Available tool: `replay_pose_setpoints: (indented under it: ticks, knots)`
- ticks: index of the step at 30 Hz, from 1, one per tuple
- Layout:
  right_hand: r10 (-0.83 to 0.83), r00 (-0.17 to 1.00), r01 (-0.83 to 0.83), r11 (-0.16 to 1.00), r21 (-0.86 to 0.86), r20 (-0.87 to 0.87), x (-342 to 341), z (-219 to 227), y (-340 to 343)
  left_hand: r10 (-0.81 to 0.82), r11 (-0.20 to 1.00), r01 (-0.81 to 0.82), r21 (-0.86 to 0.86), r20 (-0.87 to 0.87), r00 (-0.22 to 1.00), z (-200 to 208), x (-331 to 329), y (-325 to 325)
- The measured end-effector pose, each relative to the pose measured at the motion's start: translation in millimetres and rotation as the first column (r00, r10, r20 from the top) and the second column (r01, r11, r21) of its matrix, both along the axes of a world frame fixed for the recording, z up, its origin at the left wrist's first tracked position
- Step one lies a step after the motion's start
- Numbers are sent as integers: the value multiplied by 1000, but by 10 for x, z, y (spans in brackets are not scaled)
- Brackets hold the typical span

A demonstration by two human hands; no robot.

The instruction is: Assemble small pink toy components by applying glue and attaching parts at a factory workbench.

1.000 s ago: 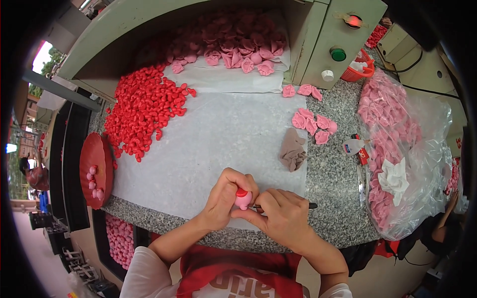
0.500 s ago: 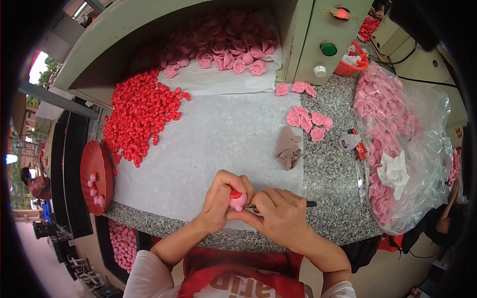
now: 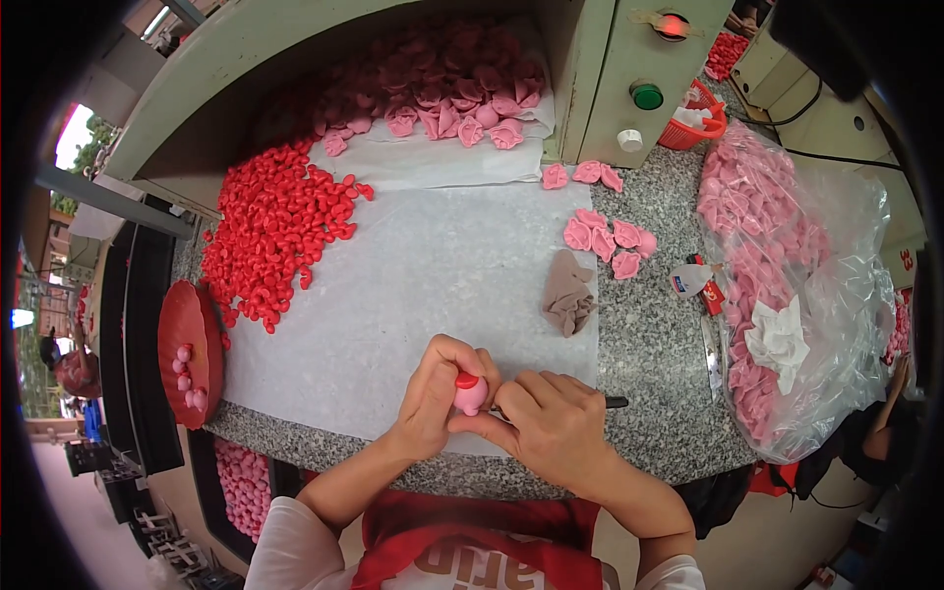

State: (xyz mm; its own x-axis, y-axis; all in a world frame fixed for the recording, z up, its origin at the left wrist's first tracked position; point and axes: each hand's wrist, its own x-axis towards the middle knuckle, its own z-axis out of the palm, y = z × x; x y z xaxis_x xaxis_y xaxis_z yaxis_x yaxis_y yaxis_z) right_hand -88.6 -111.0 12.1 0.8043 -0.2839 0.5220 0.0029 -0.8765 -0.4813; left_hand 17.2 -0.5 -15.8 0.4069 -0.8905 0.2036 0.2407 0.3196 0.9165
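Close to the table's front edge, my left hand (image 3: 425,403) is closed around a small round pink piece (image 3: 473,399). A red part (image 3: 466,380) sits on top of that piece, under my fingers. My right hand (image 3: 559,423) grips a thin black tool (image 3: 616,402), whose back end sticks out to the right; its working end is hidden by my fingers. The right thumb reaches under the pink piece. Both hands meet over the near edge of a white sheet (image 3: 423,275).
Small red pieces (image 3: 265,236) are heaped at left, beside a red dish (image 3: 202,339). Pink pieces (image 3: 462,98) fill the green housing (image 3: 610,88). A brown cloth (image 3: 568,295), loose pink pieces (image 3: 602,234), a small bottle (image 3: 691,279) and a filled plastic bag (image 3: 846,275) lie rightward.
The pink piece is tipped slightly, its red part a little higher. The tool's front end, partly visible before, is now behind my fingers. Both hands stay in nearly the same place.
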Motion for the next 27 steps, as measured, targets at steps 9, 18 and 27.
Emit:
replay_pose_setpoints:
  ticks: [9, 18, 27]
  knots:
    - [-3, 1000, 3, 1000, 11, 8, -2, -30, -8, 29, 996, -25, 81, -42, 999, 32, -22, 9]
    - [39, 962, 186, 630, 754, -271, -34, 204, -161, 88, 995, -68, 68, -353, 932, 86, 96, -6]
    - [159, 952, 128, 567, 813, -261, -25, 184, -147, -22, 1000, 15, -19, -488, 873, 69, 61, 12]
